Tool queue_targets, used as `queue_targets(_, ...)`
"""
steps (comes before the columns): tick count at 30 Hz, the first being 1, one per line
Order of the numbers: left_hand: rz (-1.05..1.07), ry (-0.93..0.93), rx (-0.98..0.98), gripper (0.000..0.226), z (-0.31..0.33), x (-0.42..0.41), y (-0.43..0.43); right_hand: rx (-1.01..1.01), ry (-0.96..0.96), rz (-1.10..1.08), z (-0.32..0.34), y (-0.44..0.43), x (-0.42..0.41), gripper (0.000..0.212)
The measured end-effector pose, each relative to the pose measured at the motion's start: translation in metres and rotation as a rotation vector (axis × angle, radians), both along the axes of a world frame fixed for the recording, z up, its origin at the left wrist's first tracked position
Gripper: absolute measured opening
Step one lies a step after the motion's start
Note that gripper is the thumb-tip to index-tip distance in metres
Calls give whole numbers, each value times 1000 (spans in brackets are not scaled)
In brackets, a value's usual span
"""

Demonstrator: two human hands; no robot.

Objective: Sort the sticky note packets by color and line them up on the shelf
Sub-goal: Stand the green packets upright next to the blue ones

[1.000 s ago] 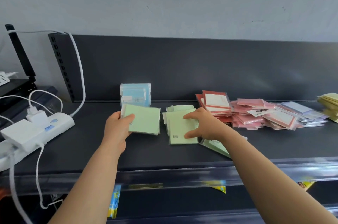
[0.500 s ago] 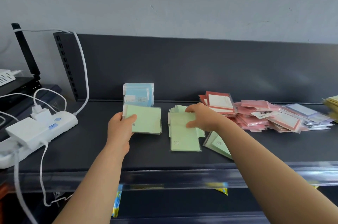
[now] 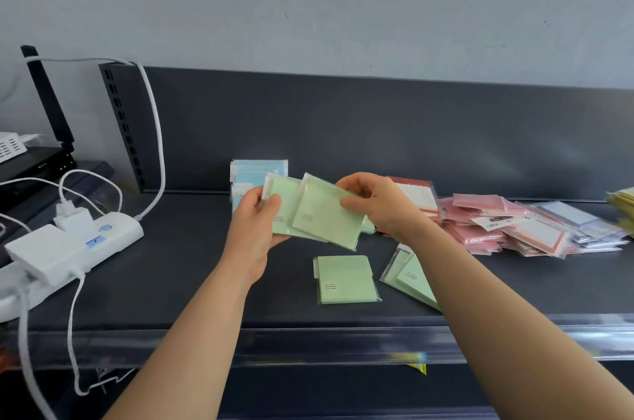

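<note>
The green packets [image 3: 324,215] look light, thin and a little bendy. Their clear wrap is probably slippery, so a pinch at the edge suits them. The left grip [image 3: 255,225] clasps some by their side and the right grip [image 3: 377,206] pinches the front one at its corner, both held between the grips above the shelf [image 3: 171,265].

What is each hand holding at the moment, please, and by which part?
The left hand grips the rear green packet by its left edge; the right hand pinches the front green packet by its upper right edge.
</note>
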State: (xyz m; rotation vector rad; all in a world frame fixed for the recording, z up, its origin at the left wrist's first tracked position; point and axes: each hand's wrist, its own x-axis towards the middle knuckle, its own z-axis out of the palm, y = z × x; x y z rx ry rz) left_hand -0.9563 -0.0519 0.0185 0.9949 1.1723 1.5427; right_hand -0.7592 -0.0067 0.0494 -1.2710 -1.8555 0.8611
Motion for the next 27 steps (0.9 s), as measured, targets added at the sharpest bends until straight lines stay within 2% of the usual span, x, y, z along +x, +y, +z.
queue_targets(3, -72, 26, 33, 16, 1, 6, 0, 25, 22, -39, -3, 3, -6, 20)
queue_targets(7, -70, 183, 27, 32, -6, 8, 6, 40, 85, -81, -7, 2, -13, 28)
queue_targets(11, -41, 218, 5, 26, -12, 5, 12, 92, -15, -165, -9, 10, -16, 36)
queue_targets(14, 85, 187, 7, 20, -13, -3, 17, 141, -250, -162, -13, 20, -9, 39)
queue_targets(17, 207, 100, 5, 22, -12, -13, 21, -7, -590, -45, -21, 25, -5, 52)
queue_targets(19, 235, 45, 2, 26, -12, -17, 22, -68, -709, 14, -25, 26, -7, 54)
queue_targets(25, 268, -27, -18, 26, -15, -21, 28, -91, -646, 63, -23, 23, 4, 55)
queue_targets(27, 271, -44, -22, 28, -15, -20, 30, -151, -581, 108, -22, 20, 10, 48)
